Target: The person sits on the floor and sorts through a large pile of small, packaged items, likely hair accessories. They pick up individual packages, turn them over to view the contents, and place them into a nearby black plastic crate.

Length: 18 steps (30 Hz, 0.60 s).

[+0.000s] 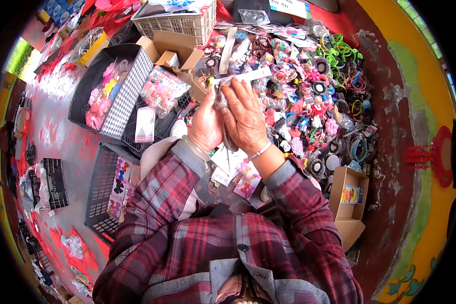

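My left hand (pixel 206 124) and my right hand (pixel 245 112) are pressed together in front of my chest. Between the palms is a small clear plastic packet (pixel 221 99) with something greyish inside that I cannot make out. A white strip (pixel 256 74) runs across its top and sticks out past my right fingers. The left thumb stands up along the packet, while the right fingers lie over it. Just beyond and to the right spreads a large pile of packaged hair accessories (pixel 301 96). Below the wrists lie white and pink printed cards (pixel 247 178).
At left stand a black box with a houndstooth side (pixel 129 91) and a dark plastic crate (pixel 97 195). An opened cardboard box (pixel 180 43) and a beige basket (pixel 205 23) are farther off. Another cardboard box (pixel 339 215) sits at lower right beside the worn dark-red floor.
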Available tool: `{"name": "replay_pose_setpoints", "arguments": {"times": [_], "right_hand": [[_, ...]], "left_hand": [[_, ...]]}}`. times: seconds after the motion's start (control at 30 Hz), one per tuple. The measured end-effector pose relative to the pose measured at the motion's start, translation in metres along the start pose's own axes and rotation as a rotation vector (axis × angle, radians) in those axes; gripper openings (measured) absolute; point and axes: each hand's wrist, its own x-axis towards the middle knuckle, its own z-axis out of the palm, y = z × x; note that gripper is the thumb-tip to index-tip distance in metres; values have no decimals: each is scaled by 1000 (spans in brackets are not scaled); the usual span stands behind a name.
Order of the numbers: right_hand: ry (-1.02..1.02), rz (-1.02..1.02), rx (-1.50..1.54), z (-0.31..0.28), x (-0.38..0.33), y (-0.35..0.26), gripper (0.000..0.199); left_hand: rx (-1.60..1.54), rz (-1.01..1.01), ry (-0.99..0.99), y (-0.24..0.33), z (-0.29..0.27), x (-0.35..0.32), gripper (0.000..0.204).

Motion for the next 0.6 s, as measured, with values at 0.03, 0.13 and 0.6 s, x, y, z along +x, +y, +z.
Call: {"name": "replay_pose_setpoints", "arguments": {"times": [0.03,0.13,0.6], "right_hand": [[-8,21,-21,0,1,3,45],[80,97,23,3,4,22,42],[129,987,2068,-31,-3,81,32]], "left_hand": [[65,17,-31,0,4,-1,48],[31,-15,5,-2,-3,1,39],[-21,52,113,17,-15,9,23]]}}
